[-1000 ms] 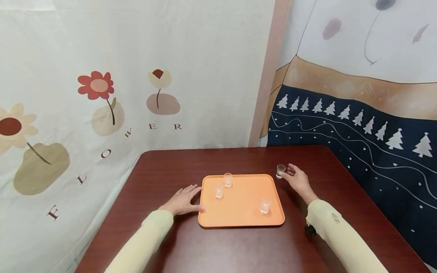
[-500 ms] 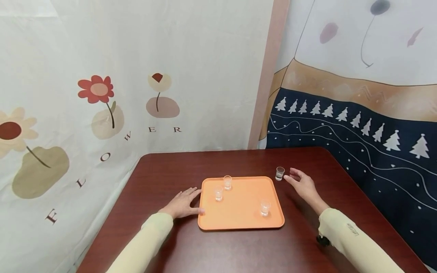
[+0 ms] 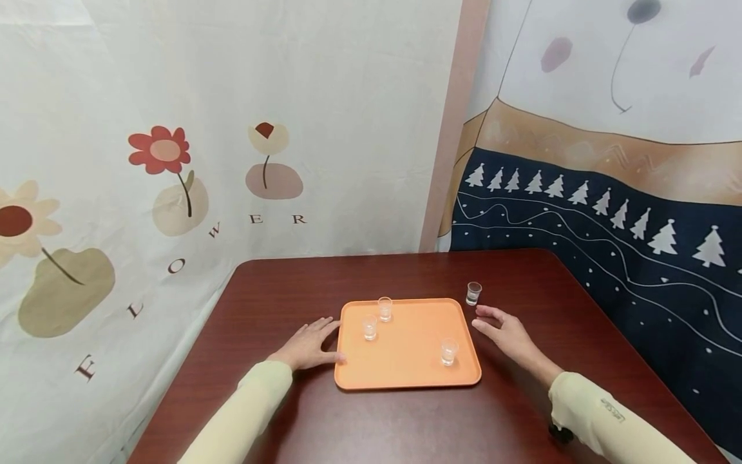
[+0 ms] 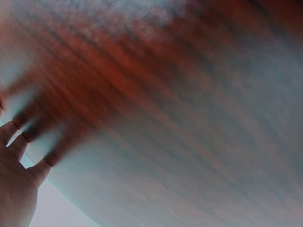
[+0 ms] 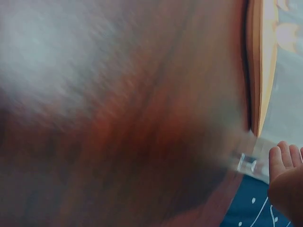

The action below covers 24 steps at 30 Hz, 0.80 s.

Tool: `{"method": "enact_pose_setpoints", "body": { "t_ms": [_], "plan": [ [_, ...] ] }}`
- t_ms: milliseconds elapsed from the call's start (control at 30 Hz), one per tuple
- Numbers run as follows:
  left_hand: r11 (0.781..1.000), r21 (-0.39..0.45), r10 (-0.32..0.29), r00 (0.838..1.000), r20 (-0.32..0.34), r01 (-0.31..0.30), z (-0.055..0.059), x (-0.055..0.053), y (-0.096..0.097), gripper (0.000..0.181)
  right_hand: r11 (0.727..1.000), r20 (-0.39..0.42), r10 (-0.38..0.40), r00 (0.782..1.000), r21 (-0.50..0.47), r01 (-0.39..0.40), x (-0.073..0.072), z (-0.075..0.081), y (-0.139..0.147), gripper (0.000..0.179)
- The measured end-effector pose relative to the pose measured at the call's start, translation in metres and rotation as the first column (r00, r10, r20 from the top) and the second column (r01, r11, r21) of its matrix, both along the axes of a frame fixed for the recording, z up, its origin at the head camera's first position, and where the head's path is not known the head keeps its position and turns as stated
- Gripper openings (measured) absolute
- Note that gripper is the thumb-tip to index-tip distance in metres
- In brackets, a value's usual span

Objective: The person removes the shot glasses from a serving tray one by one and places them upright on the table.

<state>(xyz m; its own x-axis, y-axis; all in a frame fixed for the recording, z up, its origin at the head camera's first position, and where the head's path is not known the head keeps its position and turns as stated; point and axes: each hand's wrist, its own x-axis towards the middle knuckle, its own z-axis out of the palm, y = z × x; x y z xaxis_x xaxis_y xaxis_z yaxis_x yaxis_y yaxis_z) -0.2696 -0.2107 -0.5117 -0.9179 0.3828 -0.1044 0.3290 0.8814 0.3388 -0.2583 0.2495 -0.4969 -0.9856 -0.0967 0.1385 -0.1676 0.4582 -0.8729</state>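
An orange tray [image 3: 406, 377] lies on the table with three clear shot glasses on it. Two of them, a rear glass [image 3: 385, 310] and a nearer glass [image 3: 369, 328], stand on its left half; a third glass [image 3: 449, 352] is at the front right. My left hand [image 3: 310, 346] rests at the tray's left edge, thumb over the rim and fingers spread. Beyond the tray's back right corner stands another shot glass [image 3: 473, 294] on the bare table. My right hand [image 3: 507, 334] is just in front of that glass, fingers loosely bent, holding nothing. The right wrist view shows the glass [image 5: 250, 164] beside the fingers.
The dark red-brown table [image 3: 324, 277] has rounded back corners. A pale curtain [image 3: 348, 129] printed with flowers hangs behind it, and a dark blue cloth [image 3: 580, 245] with white trees runs along the right side.
My right hand has let go of the shot glass beyond the tray's corner and drawn back toward me. That glass stays put. My left hand keeps its place at the tray.
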Motion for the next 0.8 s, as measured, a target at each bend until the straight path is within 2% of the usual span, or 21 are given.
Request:
{"method": "enact_pose_setpoints", "body": {
  "t_ms": [200, 333, 467, 633, 800],
  "plan": [
    [1.0, -0.009, -0.001, 1.0, -0.001, 0.001, -0.001, -0.002, 0.0, 0.099, 0.992, 0.02, 0.115, 0.993, -0.057, -0.113, 0.015, -0.005, -0.011, 0.05],
    [1.0, -0.008, 0.002, 1.0, 0.005, -0.002, -0.001, -0.002, 0.0, 0.099, 0.964, 0.025, 0.234, 0.972, -0.134, -0.229, 0.023, -0.01, -0.016, 0.052],
    [1.0, -0.008, 0.006, 1.0, 0.006, -0.006, -0.001, -0.003, 0.0, 0.099, 0.939, 0.015, 0.31, 0.951, -0.162, -0.304, 0.026, -0.012, -0.021, 0.053],
    [1.0, -0.008, 0.009, 1.0, 0.014, -0.009, -0.001, -0.003, 0.0, 0.099, 0.929, -0.022, 0.341, 0.94, -0.143, -0.34, 0.027, -0.016, -0.026, 0.049],
    [1.0, -0.015, 0.01, 1.0, 0.023, -0.01, -0.003, -0.003, -0.001, 0.1, 0.922, -0.021, 0.355, 0.935, -0.16, -0.354, 0.026, -0.025, -0.032, 0.045]
  ]
}}
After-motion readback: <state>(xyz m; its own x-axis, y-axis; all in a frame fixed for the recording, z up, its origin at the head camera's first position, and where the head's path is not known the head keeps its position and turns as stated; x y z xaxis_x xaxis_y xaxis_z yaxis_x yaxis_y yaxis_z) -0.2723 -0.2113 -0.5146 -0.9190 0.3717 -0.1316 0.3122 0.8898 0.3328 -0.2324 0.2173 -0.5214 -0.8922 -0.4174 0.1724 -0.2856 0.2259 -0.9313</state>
